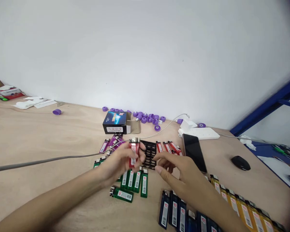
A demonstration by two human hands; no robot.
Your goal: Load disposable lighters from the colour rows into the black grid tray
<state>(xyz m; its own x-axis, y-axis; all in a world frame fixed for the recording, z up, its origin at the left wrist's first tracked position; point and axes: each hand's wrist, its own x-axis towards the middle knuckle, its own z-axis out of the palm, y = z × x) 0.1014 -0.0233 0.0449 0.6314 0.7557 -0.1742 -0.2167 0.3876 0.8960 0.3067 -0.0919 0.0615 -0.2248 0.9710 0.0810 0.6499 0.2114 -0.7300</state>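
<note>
My left hand (122, 159) is closed around a red lighter (133, 149), held upright with its metal top uppermost. My right hand (177, 172) hovers to the right, thumb and fingers apart, with nothing visible in it. Between and behind both hands lies a black slotted tray (149, 151), partly covered by my fingers. More red lighters (167, 147) lie just right of the tray. Green lighters (137, 178) lie below my left hand, and purple lighters (114, 141) are behind it. Dark blue lighters (174, 209) spread beneath my right wrist.
Yellow lighters (245, 214) line the right front. A dark blue box (115, 122) stands open at the back, beside purple caps (149, 119). On the right are a phone (194, 152), a power strip (205, 133) and a mouse (241, 163). A grey cable (50, 159) crosses from the left.
</note>
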